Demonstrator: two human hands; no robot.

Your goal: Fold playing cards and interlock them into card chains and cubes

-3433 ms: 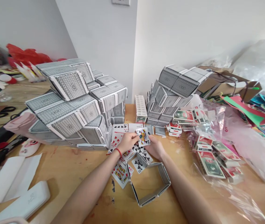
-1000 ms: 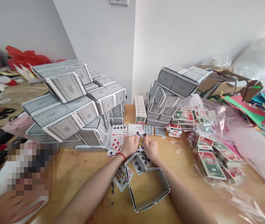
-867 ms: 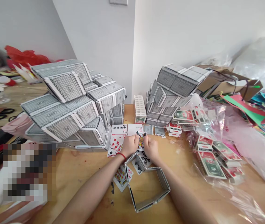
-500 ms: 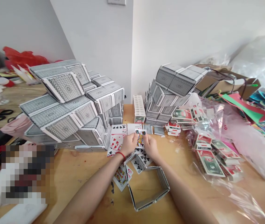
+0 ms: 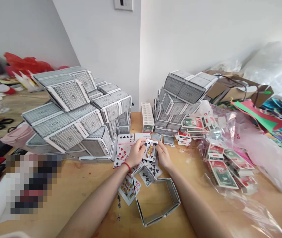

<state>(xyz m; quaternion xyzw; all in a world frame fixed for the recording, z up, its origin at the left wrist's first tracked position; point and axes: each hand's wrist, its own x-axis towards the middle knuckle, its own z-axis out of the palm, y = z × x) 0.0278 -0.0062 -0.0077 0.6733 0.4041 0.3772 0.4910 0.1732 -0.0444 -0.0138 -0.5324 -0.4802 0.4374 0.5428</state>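
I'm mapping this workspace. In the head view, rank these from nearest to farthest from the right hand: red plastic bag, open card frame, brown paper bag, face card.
1. Face card: touching the right hand.
2. Open card frame: close by, toward the wearer.
3. Brown paper bag: back right.
4. Red plastic bag: back left.

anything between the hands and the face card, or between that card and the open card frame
Nothing visible separates the left hand or right hand from the face card; both hold it. Toward the frame, loose club cards lie by its far edge.
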